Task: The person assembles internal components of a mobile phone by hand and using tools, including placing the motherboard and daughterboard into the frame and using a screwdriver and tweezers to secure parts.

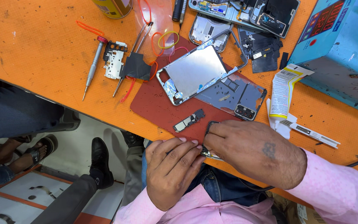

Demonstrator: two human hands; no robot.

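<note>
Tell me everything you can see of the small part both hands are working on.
The small dark part lies at the near edge of the red mat. It looks like a thin black frame with a metallic bit below. The left hand and right hand pinch it from both sides, hiding most of it.

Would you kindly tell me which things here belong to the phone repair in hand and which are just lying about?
In hand: left hand and right hand pinch a small dark part at the red mat's edge; small circuit board; open phone frame.

Lying about: screwdriver, tweezers, glue tube, rubber bands, blue machine.
</note>
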